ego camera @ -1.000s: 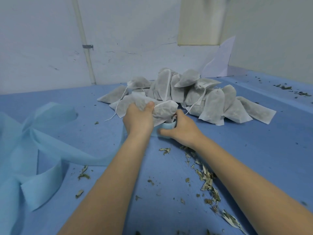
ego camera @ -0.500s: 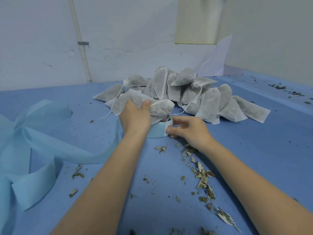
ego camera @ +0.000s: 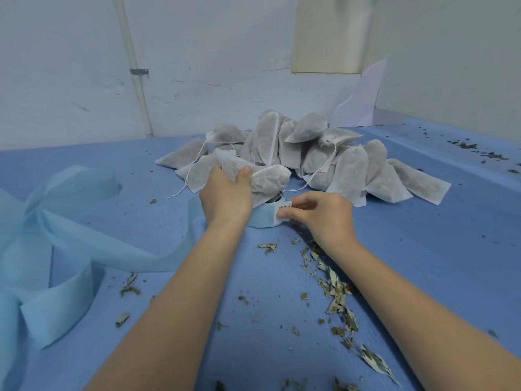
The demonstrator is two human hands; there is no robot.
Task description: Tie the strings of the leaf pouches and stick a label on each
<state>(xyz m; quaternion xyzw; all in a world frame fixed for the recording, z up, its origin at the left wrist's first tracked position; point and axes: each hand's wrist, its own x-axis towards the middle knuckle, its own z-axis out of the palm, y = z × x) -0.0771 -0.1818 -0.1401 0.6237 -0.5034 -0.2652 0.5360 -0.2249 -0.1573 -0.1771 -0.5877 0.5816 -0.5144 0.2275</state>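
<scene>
Blue foam-like sheeting covers the surface we work on, and it runs back to a pale wall. Our left hand reaches toward the middle of the surface and has its grip clamped on one leaf pouch, thumb on top and fingers curled round the white mesh, so that the pouch sits just above a roll of light blue label backing. Our right hand is just beside it on the right, its grip pinched on a small white label with red print at the roll's near right side; the label is touching the roll, and we cannot tell how far it has peeled free.

Behind both hands, toward the far edge of the surface, lies the pile of leaf pouches, grey-white bags heaped against each other with thin white strings trailing loose between them. One string from the pile reaches forward near the held pouch.

A long strip of spent backing tape loops away from the roll toward the left edge of the surface, folding over itself. Dried leaf scraps are scattered near the front, mostly under our right forearm, with more crumbs near the far right corner.
</scene>
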